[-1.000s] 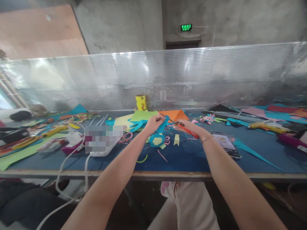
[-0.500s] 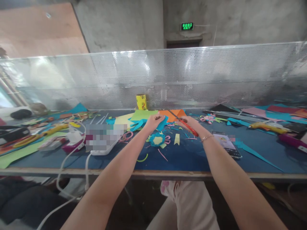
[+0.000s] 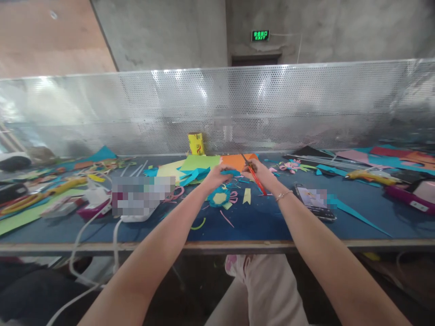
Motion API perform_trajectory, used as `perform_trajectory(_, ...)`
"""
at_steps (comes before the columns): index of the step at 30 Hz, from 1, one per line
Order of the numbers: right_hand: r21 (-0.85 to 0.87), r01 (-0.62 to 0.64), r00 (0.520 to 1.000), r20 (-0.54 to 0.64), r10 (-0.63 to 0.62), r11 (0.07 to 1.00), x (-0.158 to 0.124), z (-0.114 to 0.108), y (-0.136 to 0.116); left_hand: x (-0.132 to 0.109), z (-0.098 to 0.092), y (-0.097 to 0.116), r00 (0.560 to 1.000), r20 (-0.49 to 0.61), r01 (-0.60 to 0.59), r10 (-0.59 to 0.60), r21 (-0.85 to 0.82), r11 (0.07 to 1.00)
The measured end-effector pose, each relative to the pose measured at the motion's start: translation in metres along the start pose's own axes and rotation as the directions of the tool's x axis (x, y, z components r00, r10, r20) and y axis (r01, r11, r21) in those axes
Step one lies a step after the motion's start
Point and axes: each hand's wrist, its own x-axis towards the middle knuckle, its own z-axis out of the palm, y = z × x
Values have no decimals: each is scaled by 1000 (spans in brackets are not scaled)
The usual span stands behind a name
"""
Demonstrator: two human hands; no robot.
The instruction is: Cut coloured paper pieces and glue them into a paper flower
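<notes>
Presumably light, limp and easily creased, the flat blue paper piece (image 3: 231, 173), best held by an edge, is pinched in the left hand (image 3: 216, 177) beyond the round blue-edged cream paper flower (image 3: 219, 198); the right hand (image 3: 262, 173) grips slim red-handled metal scissors (image 3: 257, 180).

This looks to me like a craft workshop: a long, dark-blue surface (image 3: 254, 224) strewn with bright green and orange paper sheets (image 3: 200, 162) and a ruffled blue paper flower (image 3: 219, 198), red-handled metal scissors (image 3: 257, 181) held over it. Beyond the perforated silver metal screen (image 3: 156, 108), a bare grey concrete wall (image 3: 166, 36) carries a green-lit rectangular exit sign (image 3: 260, 35).
</notes>
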Motion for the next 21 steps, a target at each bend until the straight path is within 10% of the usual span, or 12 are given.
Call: perform_trajectory(21, 122, -114, 993, -28, 118, 986, -3, 19, -13, 0, 13, -2, 994, -44, 79, -103, -377, 923)
